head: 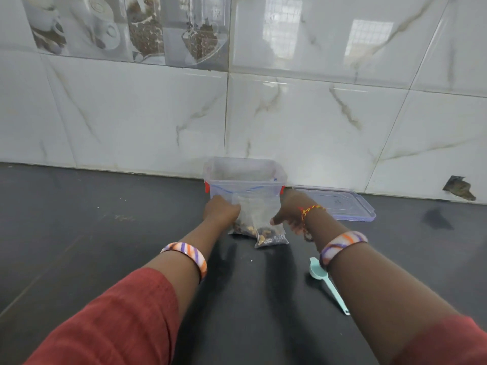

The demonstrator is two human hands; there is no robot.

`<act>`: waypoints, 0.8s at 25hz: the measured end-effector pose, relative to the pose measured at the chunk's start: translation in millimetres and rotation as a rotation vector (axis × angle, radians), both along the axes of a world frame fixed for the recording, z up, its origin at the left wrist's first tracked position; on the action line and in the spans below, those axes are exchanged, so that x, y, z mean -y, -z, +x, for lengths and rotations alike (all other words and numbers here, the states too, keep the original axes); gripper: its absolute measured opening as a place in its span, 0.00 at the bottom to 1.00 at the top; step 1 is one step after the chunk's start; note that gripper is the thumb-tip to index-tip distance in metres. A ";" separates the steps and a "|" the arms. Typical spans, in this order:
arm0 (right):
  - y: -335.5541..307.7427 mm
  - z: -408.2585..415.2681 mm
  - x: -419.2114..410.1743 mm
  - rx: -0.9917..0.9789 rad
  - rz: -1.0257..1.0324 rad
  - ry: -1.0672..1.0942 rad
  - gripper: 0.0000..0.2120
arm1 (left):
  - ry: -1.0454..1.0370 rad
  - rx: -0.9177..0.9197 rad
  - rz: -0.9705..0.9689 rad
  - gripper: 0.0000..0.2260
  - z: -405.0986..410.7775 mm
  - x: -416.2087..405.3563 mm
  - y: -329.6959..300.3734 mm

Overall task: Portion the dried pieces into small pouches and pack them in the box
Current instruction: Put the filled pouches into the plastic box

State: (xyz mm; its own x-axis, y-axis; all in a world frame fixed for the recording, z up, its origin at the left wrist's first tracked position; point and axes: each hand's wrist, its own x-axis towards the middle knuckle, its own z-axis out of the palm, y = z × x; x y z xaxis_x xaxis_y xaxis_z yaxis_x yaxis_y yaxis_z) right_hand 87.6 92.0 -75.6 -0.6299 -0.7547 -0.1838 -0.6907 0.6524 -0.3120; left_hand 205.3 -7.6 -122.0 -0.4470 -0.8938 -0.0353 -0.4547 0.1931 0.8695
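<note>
A clear plastic box (245, 175) with red clips stands open against the tiled wall. In front of it, two small clear pouches (259, 222) holding dried brown and yellow pieces stand on the dark counter, one overlapping the other. My left hand (220, 210) grips the pouches from the left side. My right hand (288, 209) holds them from the right, thumb pointing inward. A strip with a blue zip line shows behind the pouches, at the box's front.
The box's clear lid (340, 206) lies flat to the right of the box, by the wall. A light teal scoop (325, 280) rests on the counter under my right forearm. A dark hole (459, 191) breaks the wall tile at far right.
</note>
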 end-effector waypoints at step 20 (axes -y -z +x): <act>39.3 -14.4 -20.0 0.511 -0.531 0.252 0.14 | -0.002 -0.351 0.380 0.14 4.8 -4.5 12.9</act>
